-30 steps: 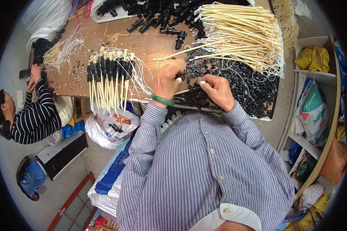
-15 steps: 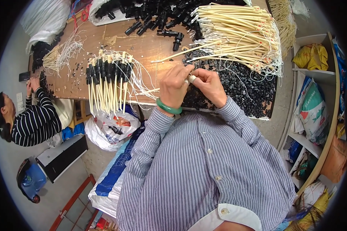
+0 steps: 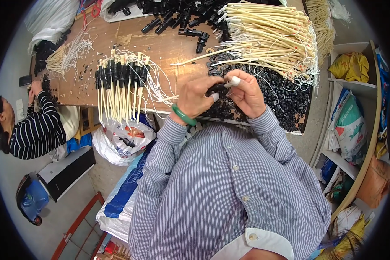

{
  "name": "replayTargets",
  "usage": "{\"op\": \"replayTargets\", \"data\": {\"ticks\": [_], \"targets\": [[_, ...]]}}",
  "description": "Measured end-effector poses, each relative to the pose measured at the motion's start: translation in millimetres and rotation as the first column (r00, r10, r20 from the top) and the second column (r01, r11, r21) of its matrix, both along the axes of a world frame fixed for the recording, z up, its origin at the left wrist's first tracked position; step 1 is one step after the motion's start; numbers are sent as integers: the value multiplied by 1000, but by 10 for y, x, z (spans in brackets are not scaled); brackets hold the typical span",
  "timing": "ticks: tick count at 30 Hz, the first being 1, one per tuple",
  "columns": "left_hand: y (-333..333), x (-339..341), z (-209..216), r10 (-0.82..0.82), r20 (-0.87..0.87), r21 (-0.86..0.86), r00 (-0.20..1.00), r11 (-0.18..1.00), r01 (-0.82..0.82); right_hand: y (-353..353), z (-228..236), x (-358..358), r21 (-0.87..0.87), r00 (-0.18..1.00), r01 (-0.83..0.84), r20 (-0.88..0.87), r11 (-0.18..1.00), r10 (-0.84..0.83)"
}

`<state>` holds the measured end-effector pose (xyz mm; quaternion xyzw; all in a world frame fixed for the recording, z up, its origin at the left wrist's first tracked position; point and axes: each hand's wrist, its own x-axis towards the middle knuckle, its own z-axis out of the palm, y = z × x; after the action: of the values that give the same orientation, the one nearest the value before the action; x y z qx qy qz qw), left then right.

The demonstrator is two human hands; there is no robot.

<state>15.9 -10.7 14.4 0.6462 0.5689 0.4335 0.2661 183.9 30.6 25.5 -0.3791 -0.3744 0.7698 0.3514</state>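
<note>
My left hand [image 3: 196, 96], with a green bangle [image 3: 183, 115] at the wrist, is closed around a small black plastic piece [image 3: 218, 89]; its exact shape is partly hidden by the fingers. My right hand [image 3: 248, 93] meets it from the other side, thumb and forefinger pinched at the piece's right end. White wraps cover fingertips of both hands. What sits inside the right pinch is too small to make out. Left of my hands, a bunch of cream tubes with black fittings [image 3: 122, 76] lies at the table edge, white strings trailing from it.
Loose black fittings [image 3: 201, 38] are heaped at the back of the wooden table [image 3: 156, 47]. A stack of cream tubes [image 3: 268, 41] lies at right above small black pieces [image 3: 286, 102]. A plastic bag [image 3: 123, 145] hangs below the edge. Another person [image 3: 37, 125] works at far left.
My hands have drawn slightly apart, the right one moving right. The black piece between them now shows. The whole view has shifted a little.
</note>
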Motion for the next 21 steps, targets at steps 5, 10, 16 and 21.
{"op": "replayTargets", "data": {"ticks": [5, 10, 16, 21], "targets": [[-22, -66, 9, -52, 28, -113, 998, 992, 55, -22, 52, 83, 493, 934, -197, 357, 847, 9], [-54, -108, 12, -20, 13, -304, 1000, 952, 23, -95, -82, 70, 773, 720, -528, 627, 353, -297], [-71, -119, -48, -28, -57, -313, 998, 950, 9, -80, -229, 32, 740, 786, -455, 595, 495, -166], [-120, -199, -66, -61, -46, -270, 997, 962, 46, -37, -179, -55, 601, 799, -475, 600, 643, 30]]}}
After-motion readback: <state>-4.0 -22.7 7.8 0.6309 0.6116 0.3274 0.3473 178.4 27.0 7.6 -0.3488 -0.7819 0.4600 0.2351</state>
